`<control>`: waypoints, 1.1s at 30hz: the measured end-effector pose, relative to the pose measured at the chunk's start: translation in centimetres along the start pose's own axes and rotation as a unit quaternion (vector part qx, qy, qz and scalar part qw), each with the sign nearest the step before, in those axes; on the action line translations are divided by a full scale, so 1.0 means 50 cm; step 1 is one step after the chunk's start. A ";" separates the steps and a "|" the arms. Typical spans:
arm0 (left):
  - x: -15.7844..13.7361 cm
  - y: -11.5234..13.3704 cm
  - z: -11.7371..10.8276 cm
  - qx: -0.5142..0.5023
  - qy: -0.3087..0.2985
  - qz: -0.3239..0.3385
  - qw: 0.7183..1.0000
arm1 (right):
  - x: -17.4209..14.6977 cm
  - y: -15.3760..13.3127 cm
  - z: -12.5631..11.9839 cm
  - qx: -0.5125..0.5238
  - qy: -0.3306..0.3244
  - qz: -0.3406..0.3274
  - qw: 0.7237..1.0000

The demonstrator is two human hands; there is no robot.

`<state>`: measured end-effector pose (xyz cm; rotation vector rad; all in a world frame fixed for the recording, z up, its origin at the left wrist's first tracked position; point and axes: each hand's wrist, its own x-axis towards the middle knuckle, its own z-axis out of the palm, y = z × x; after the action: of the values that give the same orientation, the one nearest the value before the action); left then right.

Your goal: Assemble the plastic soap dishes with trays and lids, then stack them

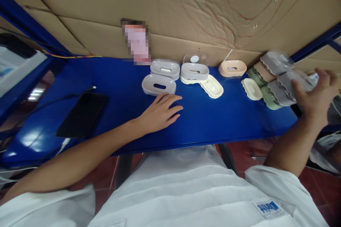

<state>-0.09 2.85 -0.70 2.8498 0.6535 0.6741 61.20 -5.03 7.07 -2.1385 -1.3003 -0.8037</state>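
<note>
A person at a blue table (213, 124) is reaching into a row of plastic soap dishes.

At the right edge of the frame, the right hand (315, 97) is curling loosely, fingers part-spread, around a grey wavy-edged plastic soap dish (286, 88) in the stack (269, 78) of green, pink and grey ones; a closed grip cannot be confirmed. The dish looks light, stiff and smooth, best gripped across its rims. At centre frame, the left hand (161, 111) is lying flat, fingers spread, just below a grey oval slotted soap dish (159, 85), holding nothing.
</note>
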 end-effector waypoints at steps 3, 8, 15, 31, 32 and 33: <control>0.002 -0.008 -0.007 0.044 0.044 -0.053 0.997 | -0.031 -0.156 -0.006 0.099 0.012 -0.163 0.982; -0.003 -0.041 -0.004 0.111 0.060 -0.142 0.982 | -0.108 -0.439 0.042 0.213 -0.221 -0.351 0.885; -0.005 -0.062 -0.001 0.105 0.020 -0.164 0.981 | -0.166 -0.589 0.129 0.233 -0.228 -0.335 0.884; 0.005 -0.044 -0.026 0.076 0.049 -0.109 0.990 | -0.243 -0.650 0.034 0.316 -0.215 -0.456 0.804; 0.005 -0.036 -0.024 0.061 0.031 -0.065 0.996 | -0.255 -0.648 0.024 0.323 -0.221 -0.482 0.784; 0.005 -0.029 -0.022 0.054 0.009 -0.025 0.998 | -0.262 -0.645 0.019 0.331 -0.226 -0.502 0.766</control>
<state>-0.96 4.31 0.03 2.9171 0.7839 0.6788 27.46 1.06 0.90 -0.9670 -2.5656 -0.0490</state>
